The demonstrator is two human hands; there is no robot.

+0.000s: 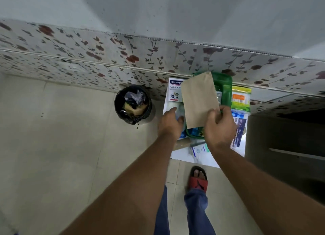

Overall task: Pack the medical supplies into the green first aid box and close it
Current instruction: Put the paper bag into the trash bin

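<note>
Two bare hands work over a small white surface (pixel 207 160) at about one o'clock from the picture's centre. The right hand (pixel 219 127) pinches the lower corner of a plain brown paper envelope (pixel 198 99), held over the green first aid box (pixel 224 87), which lies open on that surface. The left hand (pixel 170 122), at nine o'clock from the envelope, has its fingers loosely spread and reaching toward a pale packet, gripping nothing that shows. A Hansaplast box (pixel 174 90) sits at ten o'clock from the envelope, a yellow-green packet (pixel 240 98) at three o'clock. Pale floor tiles surround it, flowered wall covering runs behind, and a black bin (pixel 132 104) stands at nine o'clock.
</note>
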